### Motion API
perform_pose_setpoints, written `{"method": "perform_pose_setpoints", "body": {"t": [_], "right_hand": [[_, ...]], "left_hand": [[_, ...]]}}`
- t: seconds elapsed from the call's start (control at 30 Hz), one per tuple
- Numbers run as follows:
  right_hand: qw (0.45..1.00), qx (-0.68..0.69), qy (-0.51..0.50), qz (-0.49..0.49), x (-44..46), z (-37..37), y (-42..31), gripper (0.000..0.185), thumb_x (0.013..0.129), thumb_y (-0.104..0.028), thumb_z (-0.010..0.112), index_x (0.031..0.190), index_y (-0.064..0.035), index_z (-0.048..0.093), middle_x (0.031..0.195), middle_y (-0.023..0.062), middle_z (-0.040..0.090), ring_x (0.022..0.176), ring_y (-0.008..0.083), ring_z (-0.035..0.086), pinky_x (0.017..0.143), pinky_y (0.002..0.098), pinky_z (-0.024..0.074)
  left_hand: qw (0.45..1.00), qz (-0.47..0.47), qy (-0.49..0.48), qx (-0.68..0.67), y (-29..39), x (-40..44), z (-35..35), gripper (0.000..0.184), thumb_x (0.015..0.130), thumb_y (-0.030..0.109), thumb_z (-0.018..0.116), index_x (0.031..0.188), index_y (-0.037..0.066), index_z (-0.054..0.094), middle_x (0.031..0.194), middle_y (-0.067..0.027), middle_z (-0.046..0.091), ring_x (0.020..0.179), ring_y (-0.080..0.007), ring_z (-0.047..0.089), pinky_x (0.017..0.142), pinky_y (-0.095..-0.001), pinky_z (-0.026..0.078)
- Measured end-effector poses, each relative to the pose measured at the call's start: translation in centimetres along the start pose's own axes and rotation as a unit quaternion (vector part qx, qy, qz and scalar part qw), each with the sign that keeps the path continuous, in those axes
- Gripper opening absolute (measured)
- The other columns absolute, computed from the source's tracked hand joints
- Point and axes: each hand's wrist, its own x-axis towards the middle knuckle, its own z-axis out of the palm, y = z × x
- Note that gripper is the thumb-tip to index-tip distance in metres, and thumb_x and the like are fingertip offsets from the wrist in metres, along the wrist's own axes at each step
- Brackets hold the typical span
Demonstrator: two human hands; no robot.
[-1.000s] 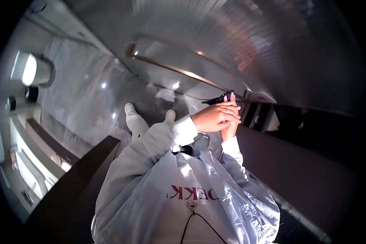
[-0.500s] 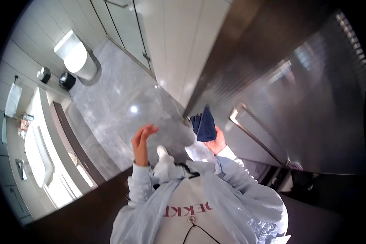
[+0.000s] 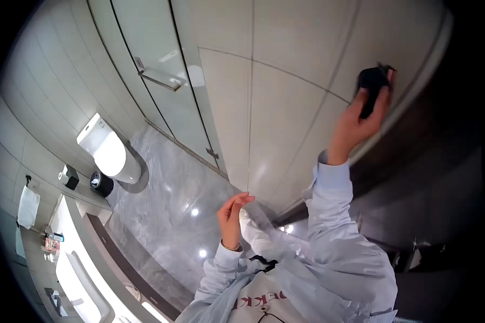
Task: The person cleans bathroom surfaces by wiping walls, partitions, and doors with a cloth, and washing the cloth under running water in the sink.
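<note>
A dark navy cloth [image 3: 371, 86] is held in my right hand [image 3: 358, 121], whose fingers close on it at the upper right. That arm is stretched out towards the pale tiled wall, and the cloth is at or close to its surface; contact cannot be made out. Something small and reddish shows at the cloth's far edge, too blurred to name. My left hand [image 3: 233, 218] hangs in front of my body above the grey floor, its fingers loosely bent with nothing in them. A bracelet circles the left wrist.
At the left are a white toilet [image 3: 113, 156], a black bin [image 3: 101, 184], a paper holder [image 3: 68, 176], a hanging towel [image 3: 28, 206] and a washbasin counter [image 3: 86, 258]. A glass door with a metal handle [image 3: 159, 79] stands ahead. Dark edging borders the wall at right.
My hands, together at first, have parted. My right hand has moved up and right with the cloth, towards the wall. The view has turned from the dark ribbed panel to the bathroom.
</note>
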Motion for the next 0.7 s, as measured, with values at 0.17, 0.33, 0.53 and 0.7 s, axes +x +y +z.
{"method": "perform_pose_setpoints", "body": {"t": [0.17, 0.33, 0.53, 0.7], "right_hand": [[0.92, -0.382, 0.011, -0.085, -2.1, 7.2, 5.7, 0.049, 0.092, -0.024, 0.047, 0.139, -0.0133, 0.048, 0.152, 0.0208, 0.026, 0.137, 0.0496, 0.023, 0.101, 0.0716, 0.0092], [0.916, -0.359, -0.164, -0.07, -10.5, 20.8, 3.5, 0.047, 0.095, -0.027, 0.034, 0.14, -0.0258, 0.047, 0.152, 0.014, 0.029, 0.144, 0.0341, 0.015, 0.107, 0.0623, -0.0139], [0.897, -0.382, -0.161, -0.157, -15.8, 34.1, 1.0, 0.048, 0.092, -0.018, 0.045, 0.138, -0.0313, 0.047, 0.145, -0.0019, 0.044, 0.141, 0.0195, 0.03, 0.111, 0.06, -0.0022], [0.877, -0.369, -0.225, -0.21, -19.0, 39.2, -0.9, 0.045, 0.09, -0.027, 0.049, 0.135, -0.024, 0.051, 0.146, -0.0052, 0.042, 0.138, 0.0146, 0.035, 0.114, 0.0496, 0.0095]], "left_hand": [[0.999, 0.015, -0.044, 0.026, -0.2, 10.7, -1.7, 0.031, 0.098, 0.017, 0.047, 0.109, -0.008, 0.062, 0.096, -0.0149, 0.068, 0.096, -0.0239, 0.065, 0.091, -0.0341, 0.047], [0.997, 0.037, -0.049, 0.038, 1.3, 21.6, -3.9, 0.028, 0.098, 0.015, 0.048, 0.105, -0.007, 0.064, 0.098, -0.0148, 0.068, 0.096, -0.0226, 0.065, 0.093, -0.0334, 0.046], [0.981, 0.141, 0.082, 0.105, 3.7, 29.9, -8.2, 0.03, 0.096, 0.019, 0.051, 0.105, -0.006, 0.065, 0.104, -0.0136, 0.068, 0.103, -0.0215, 0.061, 0.097, -0.0331, 0.043], [0.969, 0.207, -0.051, 0.127, 4.4, 37.8, -9.3, 0.036, 0.096, 0.014, 0.048, 0.128, -0.001, 0.053, 0.137, -0.0168, 0.05, 0.134, -0.0303, 0.038, 0.109, -0.0384, 0.028]]}}
